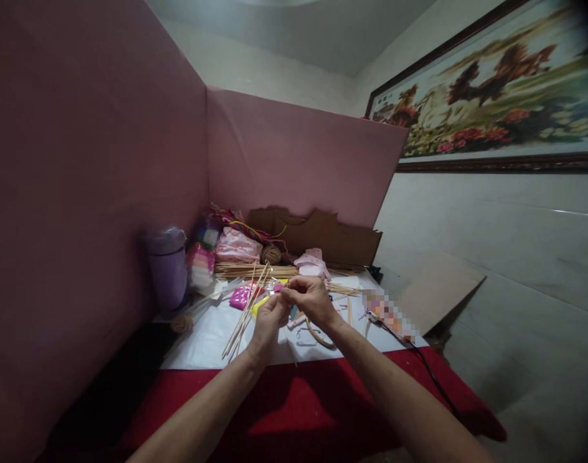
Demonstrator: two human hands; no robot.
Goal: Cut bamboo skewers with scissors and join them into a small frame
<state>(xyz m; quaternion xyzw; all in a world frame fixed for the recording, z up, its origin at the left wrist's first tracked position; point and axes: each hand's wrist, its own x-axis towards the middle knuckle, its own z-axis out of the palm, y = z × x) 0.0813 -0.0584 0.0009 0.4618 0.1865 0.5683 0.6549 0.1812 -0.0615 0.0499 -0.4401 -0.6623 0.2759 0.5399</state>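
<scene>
My left hand [269,320] and my right hand [311,298] meet over the white sheet [204,341] on the red table [303,399]. Both are closed in a pinch, fingertips touching around something small that I cannot make out. A loose bunch of thin wooden sticks [244,311] lies slanted just left of my left hand. A pink packet [240,297] and a yellow piece [259,305] sit right behind my left hand. A thin ring-shaped hoop [319,336] lies under my right wrist.
A lilac lidded cup [168,267] stands at the left by the pink partition [82,173]. Behind the hands lie a sticks bundle [250,270], a twine ball [271,254], pink fabric [237,247] and torn cardboard [323,235]. A black cable [431,376] trails off right.
</scene>
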